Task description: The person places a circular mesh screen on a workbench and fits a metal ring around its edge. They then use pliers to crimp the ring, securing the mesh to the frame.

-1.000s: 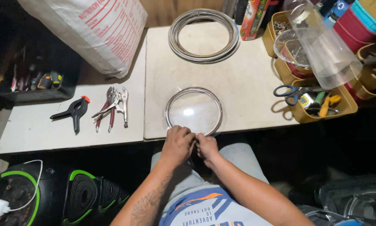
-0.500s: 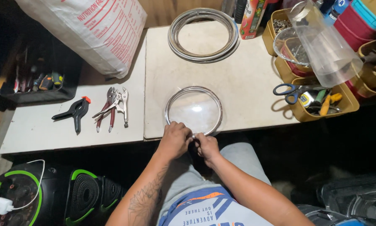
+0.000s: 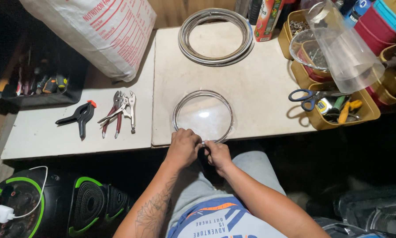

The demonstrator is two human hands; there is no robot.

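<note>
A round clear disc with a metal rim [image 3: 202,115] lies flat on the pale tabletop [image 3: 259,88], its near edge at the table's front edge. My left hand [image 3: 182,147] and my right hand [image 3: 218,154] meet at that near edge, both with fingers closed and pinching the metal rim. The fingertips hide the exact spot they grip.
A coil of metal rings [image 3: 215,31] lies at the back. A black spring clamp [image 3: 80,117] and locking pliers [image 3: 121,110] rest on the left board. A yellow tray [image 3: 339,110] with blue scissors [image 3: 306,99] sits right, under a clear plastic cone [image 3: 343,48]. A white sack [image 3: 101,31] stands back left.
Both hands have stayed at the disc's near edge with only small finger shifts. The disc has not visibly moved.
</note>
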